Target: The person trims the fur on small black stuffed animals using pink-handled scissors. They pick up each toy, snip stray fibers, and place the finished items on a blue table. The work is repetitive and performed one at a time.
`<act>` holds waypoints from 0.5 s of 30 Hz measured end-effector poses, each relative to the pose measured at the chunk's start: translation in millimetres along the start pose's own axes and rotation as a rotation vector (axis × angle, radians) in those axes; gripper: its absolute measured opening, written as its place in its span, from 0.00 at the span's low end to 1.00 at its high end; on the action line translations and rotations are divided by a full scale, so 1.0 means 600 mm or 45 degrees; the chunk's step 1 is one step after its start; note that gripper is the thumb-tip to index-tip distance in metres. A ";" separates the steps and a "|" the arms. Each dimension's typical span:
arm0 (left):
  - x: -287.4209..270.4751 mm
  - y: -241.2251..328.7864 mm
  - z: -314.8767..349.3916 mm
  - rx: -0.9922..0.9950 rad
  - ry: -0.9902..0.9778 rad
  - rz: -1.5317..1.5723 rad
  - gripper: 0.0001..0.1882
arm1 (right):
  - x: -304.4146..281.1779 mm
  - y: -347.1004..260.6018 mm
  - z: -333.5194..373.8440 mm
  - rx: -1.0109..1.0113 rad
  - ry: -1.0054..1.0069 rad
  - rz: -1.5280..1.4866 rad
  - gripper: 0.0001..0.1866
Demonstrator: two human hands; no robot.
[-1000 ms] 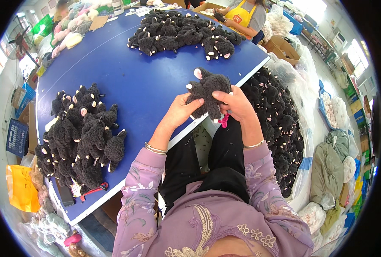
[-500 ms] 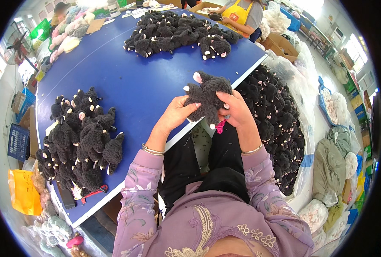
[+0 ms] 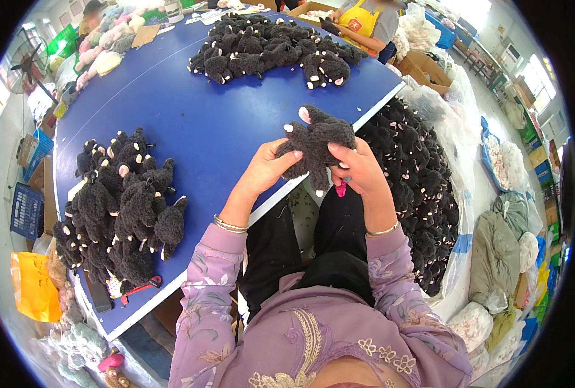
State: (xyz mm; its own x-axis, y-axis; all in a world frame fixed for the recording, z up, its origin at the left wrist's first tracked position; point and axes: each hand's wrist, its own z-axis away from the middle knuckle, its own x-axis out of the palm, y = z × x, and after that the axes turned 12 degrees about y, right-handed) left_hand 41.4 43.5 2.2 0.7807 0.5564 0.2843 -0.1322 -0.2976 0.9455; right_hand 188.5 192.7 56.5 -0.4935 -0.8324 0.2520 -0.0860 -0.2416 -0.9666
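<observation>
A: How is the toy (image 3: pixel 316 147) held?

B: By 2 hands, at the near edge of the bench (image 3: pixel 190 123). 1 side is pinched by the left hand (image 3: pixel 265 168), thumb on top; the opposite side is pinched by the right hand (image 3: pixel 362 171) in the same way. A pink item (image 3: pixel 341 189) is seen just beside the right hand; whether it is gripped cannot be told.

A: Which step is in hand?

B: The toy seems to be worked or looked over by hand; nothing finer can be told.

A: And the next move?

B: A firm hold by 1 hand is judged to be called for if the other is to be freed.

A: What is seen farther out?

B: A heap (image 3: pixel 410 174) of similar toys at the right, below the bench top. On the bench, a left pile (image 3: pixel 122 207), with a red tool (image 3: pixel 142 289) near it; then a far pile (image 3: pixel 261 48). Beyond that, a co-worker (image 3: pixel 365 22) is seen.
</observation>
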 end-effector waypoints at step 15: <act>-0.003 0.000 -0.001 0.019 -0.043 -0.014 0.10 | 0.023 0.042 0.010 -0.064 -0.083 -0.569 0.10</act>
State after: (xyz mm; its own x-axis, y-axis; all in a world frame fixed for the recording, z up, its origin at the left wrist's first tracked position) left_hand 39.4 43.1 1.8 0.8022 0.5335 0.2681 -0.1143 -0.3034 0.9460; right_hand 185.0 172.1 36.0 -0.3427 -0.6821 0.6459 -0.3211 -0.5611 -0.7629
